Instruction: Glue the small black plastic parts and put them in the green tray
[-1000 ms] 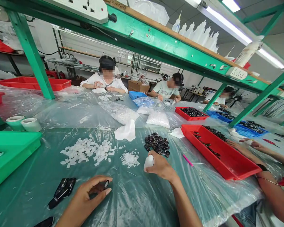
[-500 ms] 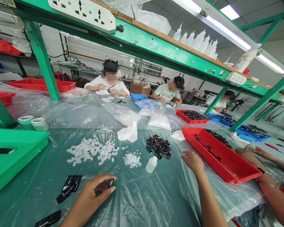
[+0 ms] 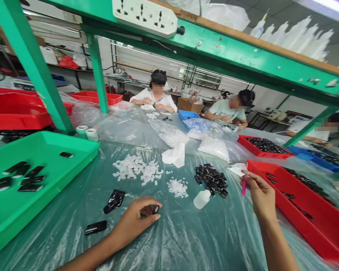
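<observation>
Plastic-covered bench (image 3: 186, 241): left hand (image 3: 134, 222) pinches a black part (image 3: 156, 209) near centre; right hand (image 3: 260, 194) clamps a pink stick (image 3: 243, 187). Best bring the tip in slowly, keeping the part steady.

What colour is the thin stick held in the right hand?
Pink. The thin stick, pinched by the right hand, shows in the head view.

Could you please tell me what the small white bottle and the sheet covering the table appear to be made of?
The small white squeeze bottle lying on its side looks like translucent, matte soft plastic; light passes dimly through it. The clear wrinkled sheet over the table looks like thin glossy plastic film: it creases, glares, and shows the green surface beneath.
</observation>
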`<state>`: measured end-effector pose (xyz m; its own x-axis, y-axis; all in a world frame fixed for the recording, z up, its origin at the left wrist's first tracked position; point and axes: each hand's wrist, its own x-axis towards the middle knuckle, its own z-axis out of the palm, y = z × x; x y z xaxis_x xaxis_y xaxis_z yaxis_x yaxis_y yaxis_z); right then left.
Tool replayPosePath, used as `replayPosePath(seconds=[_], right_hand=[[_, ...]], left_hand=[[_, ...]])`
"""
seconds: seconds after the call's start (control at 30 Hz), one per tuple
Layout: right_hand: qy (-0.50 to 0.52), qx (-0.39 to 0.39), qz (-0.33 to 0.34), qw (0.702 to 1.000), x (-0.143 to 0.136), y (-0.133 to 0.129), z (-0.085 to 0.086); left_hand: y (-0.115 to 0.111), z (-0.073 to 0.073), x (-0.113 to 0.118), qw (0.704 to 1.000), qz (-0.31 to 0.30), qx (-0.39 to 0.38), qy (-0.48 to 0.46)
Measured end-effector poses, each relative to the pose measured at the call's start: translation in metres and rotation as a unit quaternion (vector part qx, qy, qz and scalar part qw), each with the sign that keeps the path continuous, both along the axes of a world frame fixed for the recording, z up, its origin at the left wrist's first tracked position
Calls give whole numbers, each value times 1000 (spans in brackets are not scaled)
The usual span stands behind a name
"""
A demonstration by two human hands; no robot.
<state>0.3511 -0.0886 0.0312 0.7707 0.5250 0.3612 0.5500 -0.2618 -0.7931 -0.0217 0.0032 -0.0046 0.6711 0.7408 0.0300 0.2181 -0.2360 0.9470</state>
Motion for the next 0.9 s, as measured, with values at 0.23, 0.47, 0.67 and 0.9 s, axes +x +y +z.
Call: replayPosePath(seconds=[0.23,0.47,0.67,0.9], right_hand=[[296,218,339,866,-124,13,12],[174,126,362,907,-203,1,-19],[117,107,363,918,-217,0,-22],[113,61,402,907,-214,2,-29]], left_hand=[[0,-5,0,1000,-4,-10,-12],[-1,-7,1,999,-15,10,-27],[-2,-8,2,999,-42,19,-26],[-2,-6,0,997,-67,47,-19]])
